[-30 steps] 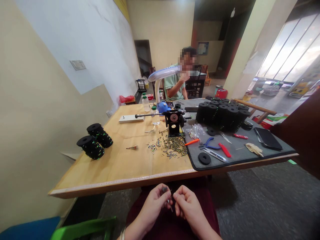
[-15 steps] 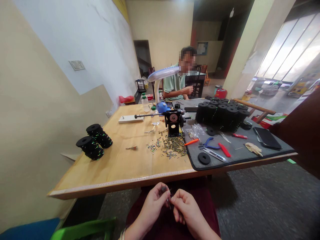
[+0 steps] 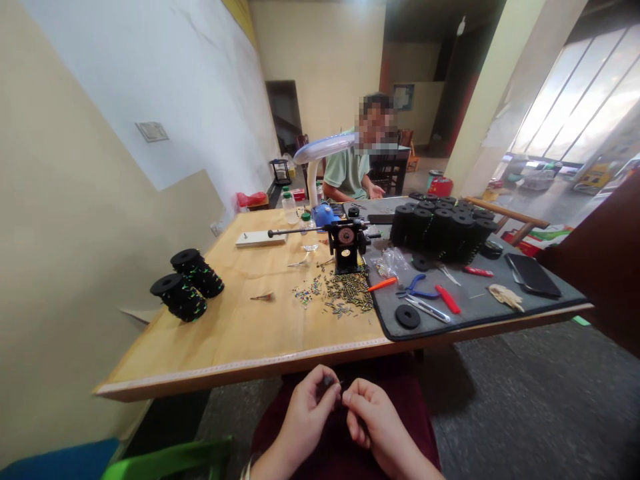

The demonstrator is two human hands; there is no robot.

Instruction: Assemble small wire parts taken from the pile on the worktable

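Observation:
Both hands sit in my lap below the table's near edge. My left hand (image 3: 305, 413) pinches a small dark piece (image 3: 328, 382) between thumb and fingers. My right hand (image 3: 373, 413) is curled closed right beside it, fingertips touching the same spot; a thin wire-like bit shows between the two hands. What the right hand holds is too small to name. On the wooden table (image 3: 240, 333) ahead lies a scatter of small beads or metal parts (image 3: 345, 293) in front of a black hand-crank winder (image 3: 346, 243).
Two black spools (image 3: 187, 283) lie at the table's left. A grey mat (image 3: 475, 300) carries pliers, cutters, a black disc, a phone and a cluster of black spools (image 3: 443, 230). A desk lamp (image 3: 320, 150) stands behind. Another person (image 3: 357, 170) sits at the far end.
My hands have drawn closer together and the right fingertips now meet the left's. The person opposite has lowered a hand from the face to the table.

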